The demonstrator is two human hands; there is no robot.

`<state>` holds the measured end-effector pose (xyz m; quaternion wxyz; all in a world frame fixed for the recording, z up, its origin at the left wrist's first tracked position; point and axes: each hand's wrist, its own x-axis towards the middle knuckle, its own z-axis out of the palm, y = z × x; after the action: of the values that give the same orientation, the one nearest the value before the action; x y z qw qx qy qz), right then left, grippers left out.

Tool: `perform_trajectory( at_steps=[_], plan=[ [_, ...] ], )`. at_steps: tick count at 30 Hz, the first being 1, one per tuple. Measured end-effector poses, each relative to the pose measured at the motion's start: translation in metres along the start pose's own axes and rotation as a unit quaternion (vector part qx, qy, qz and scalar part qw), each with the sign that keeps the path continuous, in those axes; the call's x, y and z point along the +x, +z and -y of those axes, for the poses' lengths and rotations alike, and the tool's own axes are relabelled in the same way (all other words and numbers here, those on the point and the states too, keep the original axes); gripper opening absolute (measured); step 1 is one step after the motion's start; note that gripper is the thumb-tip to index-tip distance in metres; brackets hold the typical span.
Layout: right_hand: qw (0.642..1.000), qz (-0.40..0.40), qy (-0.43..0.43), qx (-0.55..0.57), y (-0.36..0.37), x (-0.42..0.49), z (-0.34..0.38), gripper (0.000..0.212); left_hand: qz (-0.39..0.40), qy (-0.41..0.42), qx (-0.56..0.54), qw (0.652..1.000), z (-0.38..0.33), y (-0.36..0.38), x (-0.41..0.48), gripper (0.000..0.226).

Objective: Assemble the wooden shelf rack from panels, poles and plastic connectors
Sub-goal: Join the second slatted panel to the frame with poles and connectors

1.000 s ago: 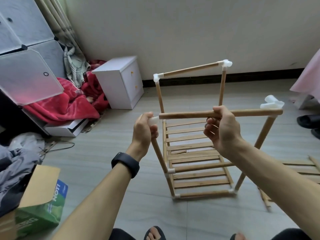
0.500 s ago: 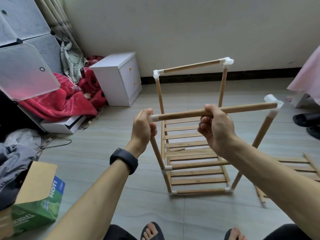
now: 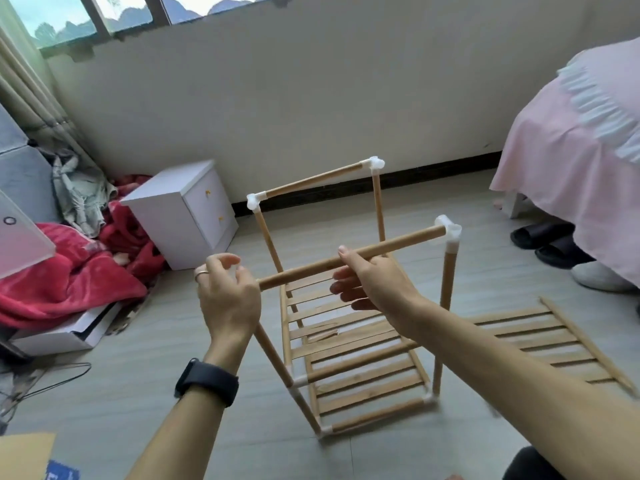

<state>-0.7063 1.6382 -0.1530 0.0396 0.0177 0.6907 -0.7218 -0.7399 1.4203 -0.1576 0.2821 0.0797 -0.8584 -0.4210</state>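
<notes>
The half-built wooden rack (image 3: pixel 349 351) stands on the floor in front of me, with slatted panels low down and white plastic connectors at its corners. My right hand (image 3: pixel 374 282) holds the front top pole (image 3: pixel 408 242), thumb over it and fingers loose beneath. The pole's right end sits in a white corner connector (image 3: pixel 450 230) on the front right upright. Its left end is bare, just beside my left hand (image 3: pixel 228 292). That hand's curled fingers pinch something whitish, seemingly a connector, over the top of the front left upright (image 3: pixel 287 375).
A loose slatted panel (image 3: pixel 540 337) lies on the floor to the right. A white nightstand (image 3: pixel 187 216) and a red blanket (image 3: pixel 69 285) are at the left. A pink-covered bed (image 3: pixel 571 150) with slippers (image 3: pixel 540 237) under it stands at the right. A cardboard box (image 3: pixel 24 455) sits at bottom left.
The pole's left end, earlier seated in the connector under my left hand, now shows bare wood beside it. My right fingers have loosened under the pole. My view has tilted upward.
</notes>
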Motion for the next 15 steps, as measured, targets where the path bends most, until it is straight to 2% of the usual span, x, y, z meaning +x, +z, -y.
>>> perform_trajectory(
  at_steps=[2, 4, 6, 8, 9, 11, 13, 15],
  plan=[
    [0.989, -0.044, -0.099, -0.104, -0.024, -0.006, 0.0, 0.045, -0.018, 0.171, 0.087, 0.981, -0.025, 0.006, -0.006, 0.017],
    [0.953, -0.14, -0.217, -0.155, -0.051, -0.01, -0.001, 0.047, 0.045, 0.271, 0.105, 0.956, -0.053, 0.018, -0.014, 0.024],
    [0.911, -0.261, -0.275, -0.161, -0.083, -0.011, 0.001, 0.045, 0.13, 0.32, 0.116, 0.931, -0.081, 0.035, -0.022, 0.033],
    [0.885, -0.361, -0.259, -0.138, -0.109, -0.009, 0.002, 0.033, 0.225, 0.332, 0.125, 0.907, -0.108, 0.058, -0.026, 0.039],
    [0.884, -0.388, -0.231, -0.12, -0.119, -0.008, 0.001, 0.025, 0.276, 0.318, 0.123, 0.899, -0.12, 0.07, -0.028, 0.04],
    [0.913, -0.37, -0.152, -0.081, -0.131, -0.001, -0.006, 0.021, 0.362, 0.281, 0.114, 0.881, -0.14, 0.093, -0.032, 0.04],
    [0.952, -0.285, -0.091, -0.069, -0.135, 0.008, -0.015, 0.037, 0.412, 0.256, 0.101, 0.868, -0.153, 0.111, -0.034, 0.034],
    [0.972, -0.2, -0.08, -0.096, -0.133, 0.014, -0.021, 0.048, 0.438, 0.244, 0.087, 0.861, -0.157, 0.122, -0.033, 0.028]
  ],
)
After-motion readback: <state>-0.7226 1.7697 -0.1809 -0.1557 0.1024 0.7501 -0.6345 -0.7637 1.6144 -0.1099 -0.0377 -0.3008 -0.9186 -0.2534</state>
